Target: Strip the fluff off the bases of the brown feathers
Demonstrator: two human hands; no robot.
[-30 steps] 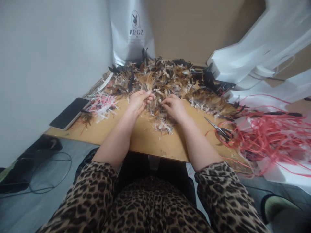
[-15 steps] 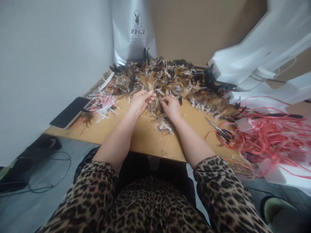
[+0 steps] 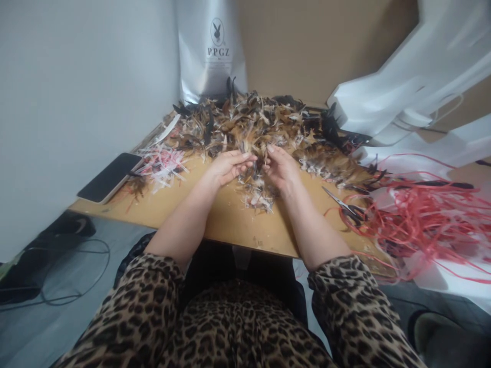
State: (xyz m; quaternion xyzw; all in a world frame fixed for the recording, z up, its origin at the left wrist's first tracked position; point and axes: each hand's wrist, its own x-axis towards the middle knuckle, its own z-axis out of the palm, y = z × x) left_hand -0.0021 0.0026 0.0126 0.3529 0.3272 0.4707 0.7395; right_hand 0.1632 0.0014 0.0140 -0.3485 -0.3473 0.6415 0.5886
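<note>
Feathers (image 3: 264, 115) cover the wooden tabletop (image 3: 226, 220) — grey wall (image 3: 88, 76) alongside.

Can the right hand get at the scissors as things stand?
Probably yes. The scissors lie on bare tabletop to the right of the right hand, with nothing over the blades. The handles sit against the red strands, which might snag. The hand looks busy at the feathers.

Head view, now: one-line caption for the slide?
Left hand pinching brown feathers, right hand close beside it; feather pile behind, scissors lying at right.
</note>
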